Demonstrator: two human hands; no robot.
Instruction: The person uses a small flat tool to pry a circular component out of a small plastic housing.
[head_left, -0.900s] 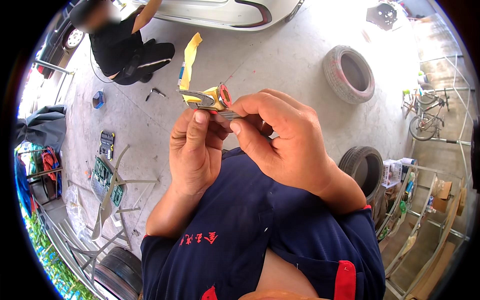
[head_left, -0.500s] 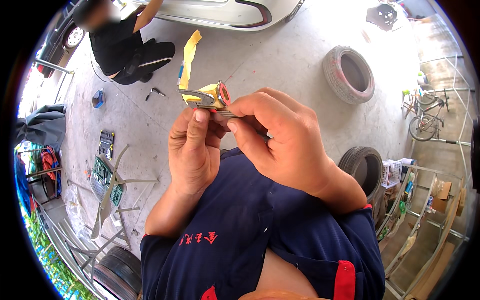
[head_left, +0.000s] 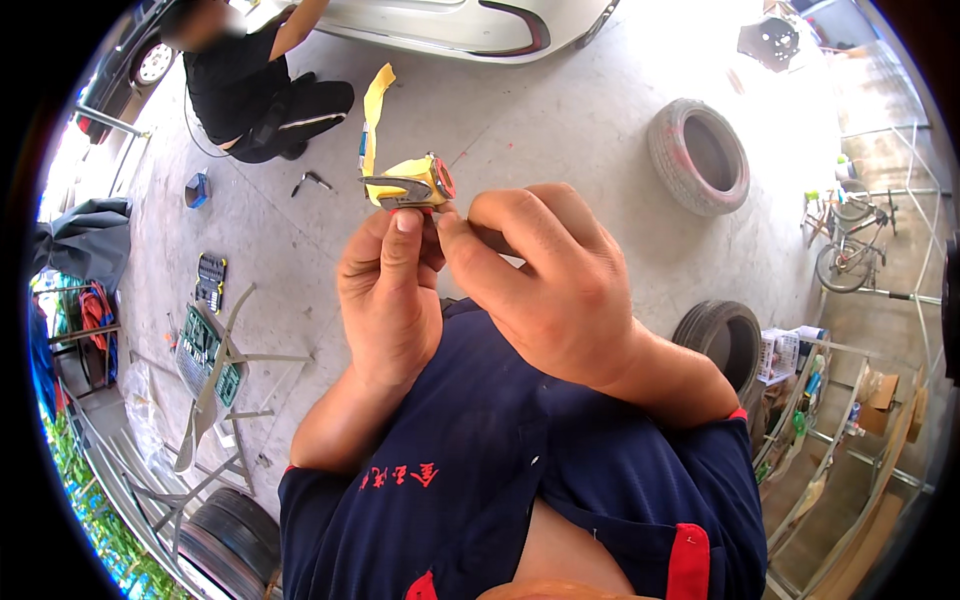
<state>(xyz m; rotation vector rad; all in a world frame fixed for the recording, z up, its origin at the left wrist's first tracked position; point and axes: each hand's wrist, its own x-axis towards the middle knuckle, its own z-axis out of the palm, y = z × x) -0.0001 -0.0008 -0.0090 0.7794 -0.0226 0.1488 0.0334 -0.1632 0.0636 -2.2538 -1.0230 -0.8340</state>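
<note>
In front of my chest my left hand [head_left: 388, 290] pinches a small grey curved part [head_left: 405, 188] from below, between thumb and fingers. Yellow masking tape [head_left: 375, 115] is wrapped over that part, and a long strip of it sticks up and away at the left. A round piece with a red face [head_left: 445, 178] sits at its right end. My right hand [head_left: 560, 285] is closed, with the fingertips pressed together close by the part's lower right side. Whatever those fingertips hold, if anything, is hidden.
Far left, a person in black [head_left: 250, 100] crouches near a white car [head_left: 430, 25]. Tyres [head_left: 700, 155] lie on the floor at right. On the left are a blue container [head_left: 197, 188], a tool case [head_left: 210, 280] and a chair [head_left: 215, 400] with a green tool tray [head_left: 200, 345].
My right fingertips have shifted slightly left and up along the part. A thin grey striped edge between them no longer shows. My left hand keeps its pinch, nearly still.
</note>
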